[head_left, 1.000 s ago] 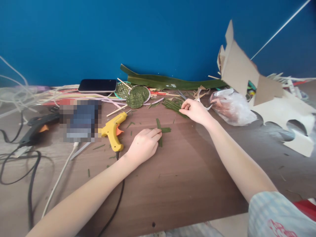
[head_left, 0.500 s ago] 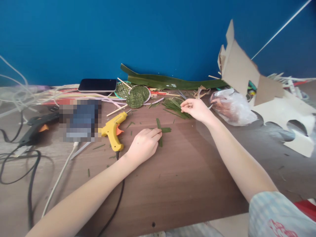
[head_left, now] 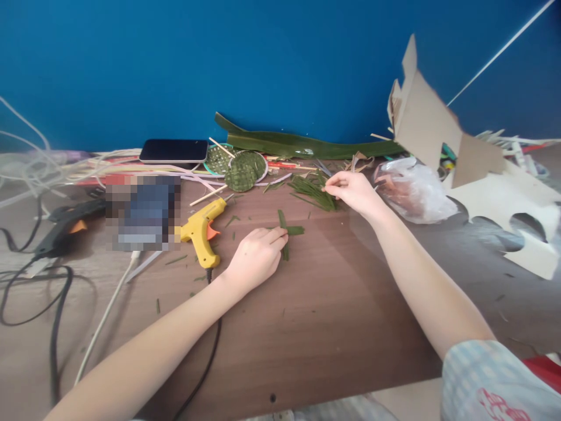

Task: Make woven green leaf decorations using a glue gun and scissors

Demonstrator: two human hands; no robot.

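Observation:
Two crossed green leaf strips (head_left: 294, 230) lie on the brown table, and my left hand (head_left: 258, 252) is closed on them with its fingertips at the crossing. My right hand (head_left: 354, 194) is at the right end of a loose pile of cut leaf strips (head_left: 311, 190), thumb and forefinger brought together. What they pinch, if anything, is too small to make out. Left of my left hand lies a yellow glue gun (head_left: 201, 228) with an orange trigger. Behind it are round woven leaf discs (head_left: 242, 173), one overlapping another.
A long green leaf (head_left: 302, 145) runs along the blue wall. To the right are a clear plastic bag (head_left: 414, 193) and cut cardboard (head_left: 432, 126). On the left lie a phone (head_left: 174, 151), a black glue gun (head_left: 68, 225), cables and a blurred-out device (head_left: 146, 213).
My right hand has shifted slightly to the right and up over the pile of leaf strips. The left hand and the crossed strips have stayed in place.

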